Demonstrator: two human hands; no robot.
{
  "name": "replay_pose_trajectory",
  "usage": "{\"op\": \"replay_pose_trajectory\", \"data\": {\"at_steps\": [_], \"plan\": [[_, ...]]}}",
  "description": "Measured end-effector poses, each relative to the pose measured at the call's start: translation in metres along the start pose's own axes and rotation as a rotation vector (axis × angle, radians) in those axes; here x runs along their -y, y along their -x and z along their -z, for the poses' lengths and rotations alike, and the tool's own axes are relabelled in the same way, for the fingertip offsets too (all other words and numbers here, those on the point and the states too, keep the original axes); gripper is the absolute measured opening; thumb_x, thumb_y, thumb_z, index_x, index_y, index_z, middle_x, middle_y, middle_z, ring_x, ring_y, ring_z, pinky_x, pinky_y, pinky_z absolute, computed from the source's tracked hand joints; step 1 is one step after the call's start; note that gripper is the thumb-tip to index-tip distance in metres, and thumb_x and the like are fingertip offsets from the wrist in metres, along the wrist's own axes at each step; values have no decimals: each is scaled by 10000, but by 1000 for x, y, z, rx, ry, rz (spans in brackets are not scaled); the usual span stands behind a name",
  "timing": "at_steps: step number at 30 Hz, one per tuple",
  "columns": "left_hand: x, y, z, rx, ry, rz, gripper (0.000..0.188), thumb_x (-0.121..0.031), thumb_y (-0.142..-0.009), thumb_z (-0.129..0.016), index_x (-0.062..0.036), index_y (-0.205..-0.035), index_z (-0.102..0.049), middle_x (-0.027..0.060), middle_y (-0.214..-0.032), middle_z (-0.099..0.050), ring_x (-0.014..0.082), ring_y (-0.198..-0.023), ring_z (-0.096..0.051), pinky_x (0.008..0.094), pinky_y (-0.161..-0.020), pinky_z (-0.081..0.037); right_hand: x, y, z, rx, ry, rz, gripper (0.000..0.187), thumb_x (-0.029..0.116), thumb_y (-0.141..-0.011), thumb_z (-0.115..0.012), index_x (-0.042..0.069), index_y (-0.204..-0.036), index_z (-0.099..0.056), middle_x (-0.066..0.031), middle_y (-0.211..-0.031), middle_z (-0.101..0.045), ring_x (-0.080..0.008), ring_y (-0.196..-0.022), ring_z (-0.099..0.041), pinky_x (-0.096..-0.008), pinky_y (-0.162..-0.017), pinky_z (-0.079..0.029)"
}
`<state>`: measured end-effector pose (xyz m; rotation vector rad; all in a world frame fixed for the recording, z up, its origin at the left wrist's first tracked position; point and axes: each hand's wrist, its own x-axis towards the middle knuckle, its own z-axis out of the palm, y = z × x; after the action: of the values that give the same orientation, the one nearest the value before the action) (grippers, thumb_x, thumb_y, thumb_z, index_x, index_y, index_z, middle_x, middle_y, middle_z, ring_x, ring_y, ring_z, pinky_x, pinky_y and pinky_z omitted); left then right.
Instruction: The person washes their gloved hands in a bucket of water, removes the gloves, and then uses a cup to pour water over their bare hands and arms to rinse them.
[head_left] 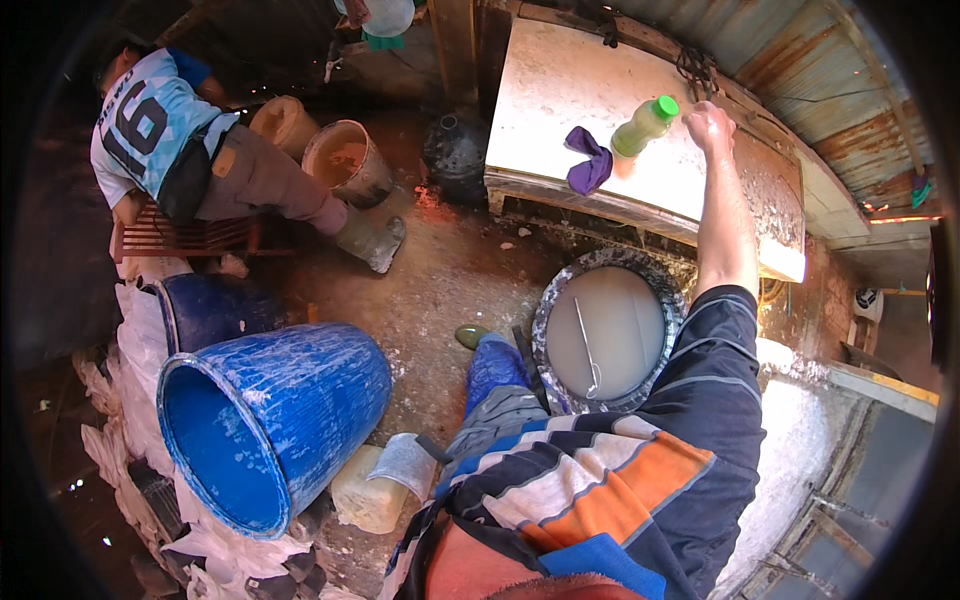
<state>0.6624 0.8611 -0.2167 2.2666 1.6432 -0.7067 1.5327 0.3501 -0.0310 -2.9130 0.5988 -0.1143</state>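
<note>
My right arm (pixel 728 225) reaches over the pale worktable. At its far side, my right hand (pixel 710 128) is closed with the fingers curled in; whatever they may hold is hidden. Just left of this hand stands a cloudy plastic bottle (pixel 638 132) with a green cap and pale green contents. A crumpled purple cloth or glove (pixel 590 163) lies left of the bottle on the worktable (pixel 560 90). My left hand is out of view. Below the table, a round tub (pixel 545 345) with a splattered rim holds grey liquid, and a thin white rod (pixel 584 335) lies across it.
A large blue barrel (pixel 330 390) lies tilted at left, near a yellowish container (pixel 365 495). Another person (pixel 175 130) bends over a slatted rack (pixel 190 235) at far left. Two buckets (pixel 350 165) and a dark round vessel (pixel 455 150) stand at the back.
</note>
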Motion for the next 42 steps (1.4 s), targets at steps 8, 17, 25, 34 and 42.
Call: {"op": "replay_pose_trajectory", "data": {"at_steps": [8, 17, 25, 34, 42], "plan": [[-4, 1, 26, -21, -37, 37, 398, -359, -855, -568, 31, -857, -645, 245, -900, -627, 406, -882, -581, 478, -769, -453, 46, -5, -14, 69, 276, 104, 621, 439, -663, -722, 119, -1185, -620, -143, -1359, -451, -340, -1284, -356, -534, -1015, -329], [40, 2, 13, 50, -99, -142, 465, -395, -880, -530, 57, -838, -631, 292, -877, -610, 461, -862, -567, 512, -758, -436, 42, 3, -38, 112, 162, 57, 659, 537, -660, -699, 95, -1146, -644, -121, -1286, -524, -295, -1191, -489, -479, -984, -365], [43, 20, -20, 121, -180, -181, 355, -305, -917, -469, 7, -899, -637, 252, -910, -613, 433, -882, -570, 512, -747, -440, 39, 14, -27, -37, 345, 130, 669, 566, -697, -626, 108, -1184, -622, -104, -1289, -527, -287, -1218, -468, -499, -992, -350], [-12, 36, -6, 24, -22, -104, 178, -216, -863, -515, -149, -926, -667, 99, -906, -631, 304, -874, -589, 441, -737, -473, 86, 89, 23, -460, 423, 763, 660, 544, -666, -712, 95, -1142, -628, -122, -1273, -545, -293, -1182, -487, -444, -951, -391], [-2, 132, -94, -122, 244, 200, 279, -347, -841, -512, -139, -789, -690, 109, -843, -670, 319, -832, -635, 449, -695, -497, 156, 251, 52, -691, -209, 1511, 430, 412, -691, -721, 35, -890, -663, -97, -1122, -632, -310, -1104, -550, -451, -893, -435]]}}
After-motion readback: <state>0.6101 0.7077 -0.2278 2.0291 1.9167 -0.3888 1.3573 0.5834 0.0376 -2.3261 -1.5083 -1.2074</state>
